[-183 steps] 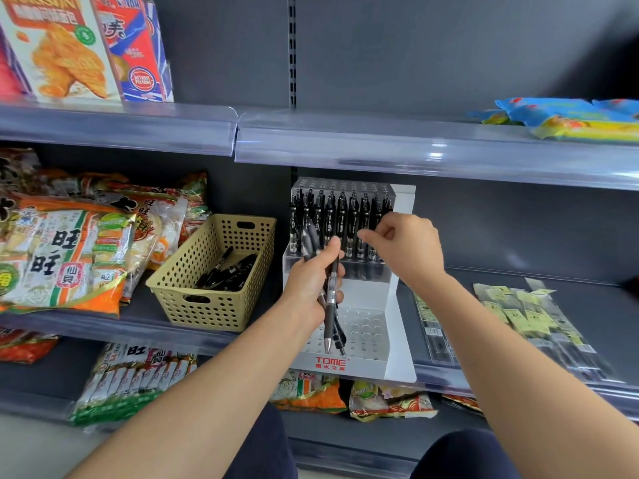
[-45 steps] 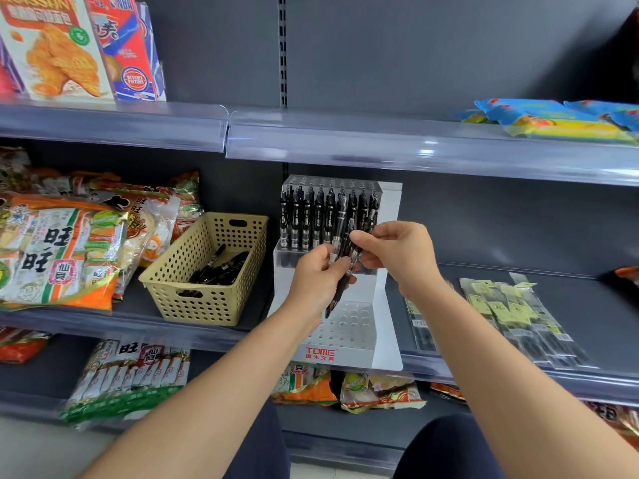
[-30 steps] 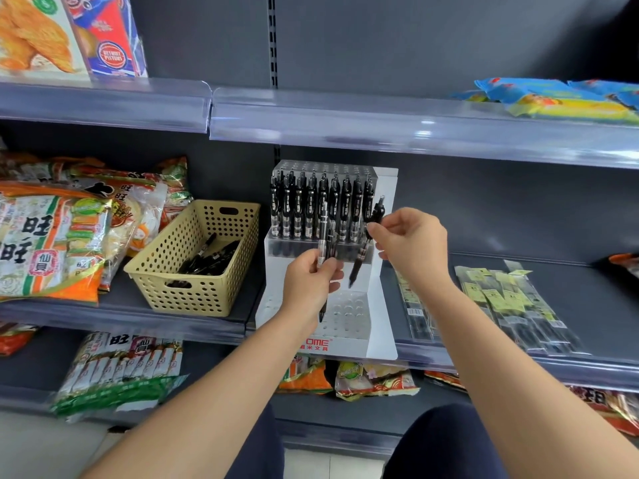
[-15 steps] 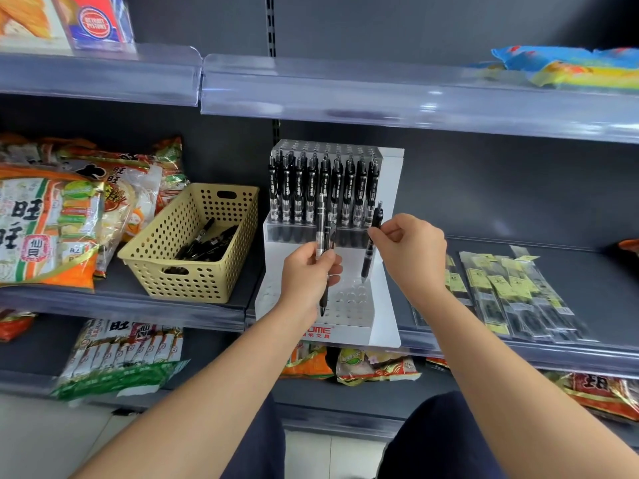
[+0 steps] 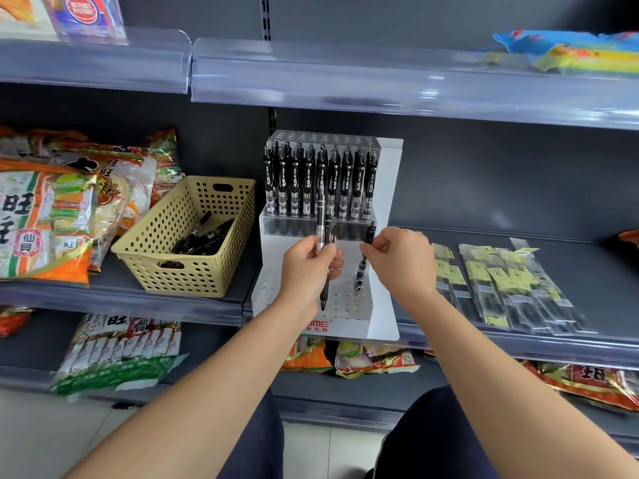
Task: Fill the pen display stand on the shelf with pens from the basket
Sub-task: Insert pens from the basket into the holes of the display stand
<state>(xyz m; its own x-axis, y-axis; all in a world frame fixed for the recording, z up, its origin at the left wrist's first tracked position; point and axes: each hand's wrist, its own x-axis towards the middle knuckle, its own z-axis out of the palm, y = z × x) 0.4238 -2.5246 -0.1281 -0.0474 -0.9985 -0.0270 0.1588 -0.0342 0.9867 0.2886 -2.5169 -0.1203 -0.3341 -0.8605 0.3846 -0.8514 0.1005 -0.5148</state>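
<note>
A white stepped pen display stand point(image 5: 382, 305) sits on the middle shelf. Its upper tier holds a row of several black pens point(image 5: 320, 183); the lower tier shows rows of open holes. My left hand point(image 5: 306, 271) grips a small bunch of black pens point(image 5: 324, 233) upright in front of the stand. My right hand point(image 5: 401, 261) pinches a single black pen point(image 5: 363, 267) whose tip sits at a hole on the right of the lower tier. The beige perforated basket point(image 5: 193, 271), left of the stand, holds several more black pens point(image 5: 204, 236).
Snack bags point(image 5: 45, 219) crowd the shelf left of the basket. Flat packets of refills point(image 5: 498, 285) lie right of the stand. A clear-fronted shelf point(image 5: 380, 84) hangs above the stand. More snack packs point(image 5: 117, 354) fill the shelf below.
My right hand took one pen from the left hand's bunch, carried it right and lowered it to the lower tier. The camera tilted down slightly.
</note>
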